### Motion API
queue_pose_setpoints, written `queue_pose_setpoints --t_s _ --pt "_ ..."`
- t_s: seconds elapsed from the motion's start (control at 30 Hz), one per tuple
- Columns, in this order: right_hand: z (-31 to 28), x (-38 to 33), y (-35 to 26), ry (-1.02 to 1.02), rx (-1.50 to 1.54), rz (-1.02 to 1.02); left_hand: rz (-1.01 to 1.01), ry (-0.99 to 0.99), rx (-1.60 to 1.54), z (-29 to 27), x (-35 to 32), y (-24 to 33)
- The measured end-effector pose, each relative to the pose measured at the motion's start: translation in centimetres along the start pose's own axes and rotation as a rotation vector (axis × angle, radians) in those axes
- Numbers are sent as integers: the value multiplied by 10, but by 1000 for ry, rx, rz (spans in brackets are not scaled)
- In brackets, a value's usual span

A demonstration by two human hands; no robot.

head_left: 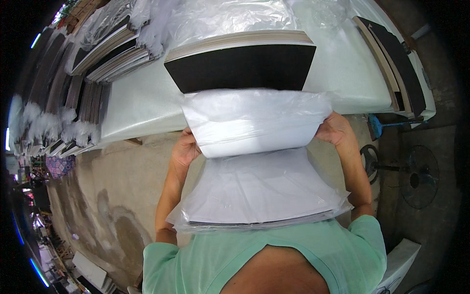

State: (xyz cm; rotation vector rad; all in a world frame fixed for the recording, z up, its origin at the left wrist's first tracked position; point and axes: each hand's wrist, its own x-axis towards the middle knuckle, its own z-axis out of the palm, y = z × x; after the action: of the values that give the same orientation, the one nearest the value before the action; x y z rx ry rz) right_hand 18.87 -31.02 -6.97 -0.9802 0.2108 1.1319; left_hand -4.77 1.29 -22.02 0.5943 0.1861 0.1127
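Where it nears the green T-shirt (210, 262), the creased, glossy plastic wrapping (267, 186) shows white over a thin dark edge (245, 224); the left hand (185, 148) and right hand (337, 129) have fingers clamped on its far sides, tips hidden, and it hides part of the table (137, 115).

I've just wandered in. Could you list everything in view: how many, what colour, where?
Flat sheet-like packet in clear plastic: one, white with dark near edge, before the shirt
Long smooth-topped table: one, pale, ahead
Rectangular board stack: one, black-faced, table centre
Layered flat boards: several, black and beige, table's right end
Long stacked boards: many, dark, far left
Crumpled plastic film: uncountable, clear, beyond the centre stack
Flat-headed tool: one, blue, right
Round-caged fan: one, dark, right
Small clutter: unclear, mixed, left rim
Short-sleeved shirt: one, mint green, bottom
Left hand: one, bare, packet's left edge
Right hand: one, bare, packet's right edge
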Motion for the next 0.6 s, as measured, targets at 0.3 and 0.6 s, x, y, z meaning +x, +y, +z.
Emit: queue_pose_setpoints --t_s 0.3,0.6 --pt "-52 21 28 -78 147 -30 -12 460 -475 -1 -32 -52" --pt "-96 66 83 304 -512 -129 200 586 398 -34 -54 -104"
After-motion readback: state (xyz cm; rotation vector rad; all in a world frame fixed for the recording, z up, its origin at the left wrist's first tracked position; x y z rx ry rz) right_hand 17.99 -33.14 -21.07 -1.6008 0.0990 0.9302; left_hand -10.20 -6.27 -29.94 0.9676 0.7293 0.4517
